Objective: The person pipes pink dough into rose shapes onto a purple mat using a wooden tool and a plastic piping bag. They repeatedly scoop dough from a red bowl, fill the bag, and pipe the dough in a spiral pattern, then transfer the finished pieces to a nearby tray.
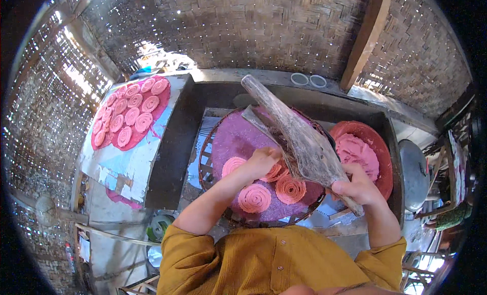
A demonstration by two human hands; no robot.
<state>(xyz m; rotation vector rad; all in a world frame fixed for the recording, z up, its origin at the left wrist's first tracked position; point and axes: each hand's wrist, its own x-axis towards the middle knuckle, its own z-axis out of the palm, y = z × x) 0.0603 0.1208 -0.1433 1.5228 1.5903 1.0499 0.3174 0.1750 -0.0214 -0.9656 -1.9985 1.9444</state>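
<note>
A long wooden press (299, 125), made of two weathered pieces joined at an angle, slants over a round woven tray (202, 165) lined with a purple sheet (231, 135). My right hand (359, 186) is wrapped round the press's near right end. Against the press's lower edge, my left hand (264, 162) has its fingers curled; what they grip is hidden. Pink dough coils lie on the sheet: one coil (254, 198) at the front, another coil (290, 188) beside it, and one (234, 168) partly behind my left forearm. Another coil (274, 172) is partly covered by my left hand.
A red-brown basin (383, 158) with pink dough (357, 153) stands right of the tray. Beyond it is a grey metal pot (413, 173). Several coils lie on a pink sheet (161, 117) atop a left-hand board (114, 163). Two small round containers (308, 80) sit on the back ledge.
</note>
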